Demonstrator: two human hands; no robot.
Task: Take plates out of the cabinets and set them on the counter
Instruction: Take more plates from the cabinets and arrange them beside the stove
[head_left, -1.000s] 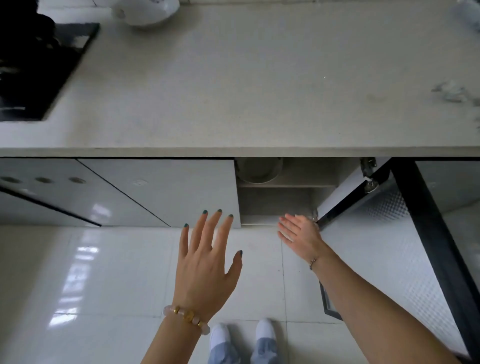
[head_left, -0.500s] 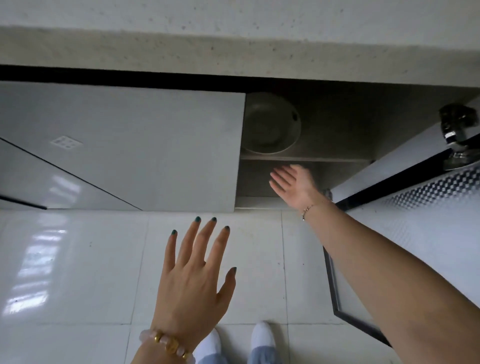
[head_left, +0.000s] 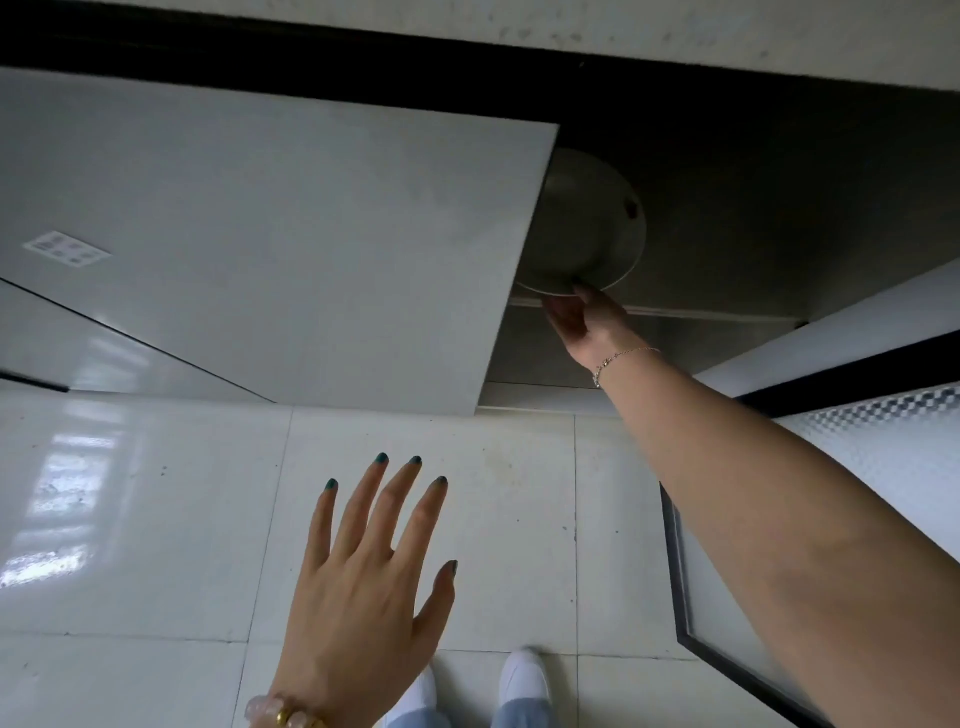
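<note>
- a small white label (head_left: 66, 249) sits on the closed cabinet door (head_left: 291, 249); its print is too small to read, and no brand shows.
- the left hand (head_left: 358, 587) hovers over the floor (head_left: 156, 519), fingers spread and holding nothing, so it offers no support if the plate slips.
- the plate (head_left: 587, 223) lies on the cabinet's upper shelf (head_left: 701, 312), partly behind that door's edge; drawn out crooked, it could knock the door.
- the right hand (head_left: 582, 319) meets the plate's near rim, thumb on top; whether the fingers have closed beneath, i cannot tell. a thin rim hold could let it tip.
</note>
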